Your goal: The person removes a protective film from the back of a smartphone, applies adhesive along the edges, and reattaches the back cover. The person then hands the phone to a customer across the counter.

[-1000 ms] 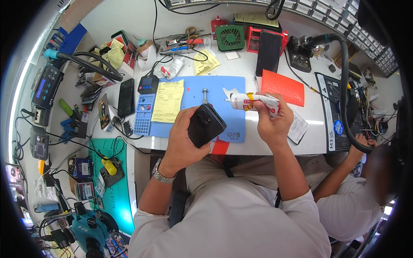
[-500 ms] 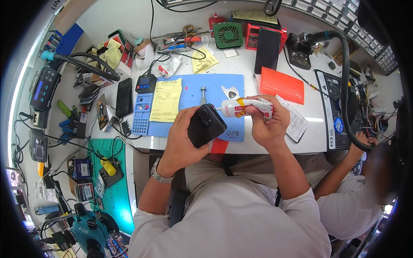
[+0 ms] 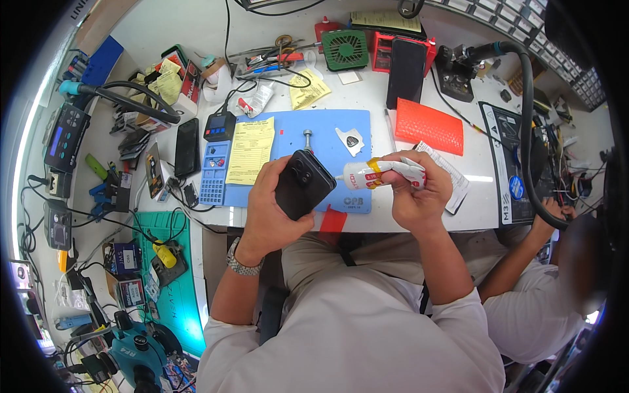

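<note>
Your left hand (image 3: 265, 213) is gripping a flat black phone (image 3: 303, 188), right hand (image 3: 421, 198) pinching a crumpled white-red tube (image 3: 364, 176); keep 'em steady.

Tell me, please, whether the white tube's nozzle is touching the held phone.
Cannot tell. In the head view, the nozzle of the white tube appears right at the edge of the held phone, but a gap in depth could be hidden.

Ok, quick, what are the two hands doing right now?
Left hand: closed around a black smartphone.
Right hand: closed around a white glue-type squeeze tube, nozzle toward the smartphone.
</note>
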{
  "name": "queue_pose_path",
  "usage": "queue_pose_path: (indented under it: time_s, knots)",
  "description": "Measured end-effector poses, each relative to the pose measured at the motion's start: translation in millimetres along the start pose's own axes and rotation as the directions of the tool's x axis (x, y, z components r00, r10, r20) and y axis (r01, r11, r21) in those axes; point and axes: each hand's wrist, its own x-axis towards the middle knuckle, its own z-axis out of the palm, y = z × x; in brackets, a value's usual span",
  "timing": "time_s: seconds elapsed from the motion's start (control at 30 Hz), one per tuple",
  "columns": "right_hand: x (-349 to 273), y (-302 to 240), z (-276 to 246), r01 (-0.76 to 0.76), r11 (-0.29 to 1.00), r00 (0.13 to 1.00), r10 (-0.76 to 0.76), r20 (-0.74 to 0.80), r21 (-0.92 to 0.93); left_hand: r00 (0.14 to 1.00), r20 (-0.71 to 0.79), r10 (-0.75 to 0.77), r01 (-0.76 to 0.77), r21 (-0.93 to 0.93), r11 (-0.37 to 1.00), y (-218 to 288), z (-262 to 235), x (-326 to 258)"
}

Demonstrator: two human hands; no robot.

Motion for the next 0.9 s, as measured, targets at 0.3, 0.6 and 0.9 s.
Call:
queue_pose_path:
  time_s: [0.3, 0.6, 0.9]
  knots:
    - [0, -4, -1, -0.003, 0.999, 1.000, 0.003, 0.006, 0.035, 1.000, -0.012, 0.005, -0.005, -0.002, 1.000, -5, 2, -2]
    - [-6, 1, 4, 0.025, 0.997, 0.991, -0.015, -0.130, 0.077, 0.944, 0.075, -0.322, 0.307, -0.557, 0.771, -2, 0, -12]
    - [-2, 0, 17, 0.126, 0.992, 0.986, -0.123, -0.111, 0.020, 0.791, 0.085, -0.606, 0.409, -0.810, 0.420, 24, 26, -30]
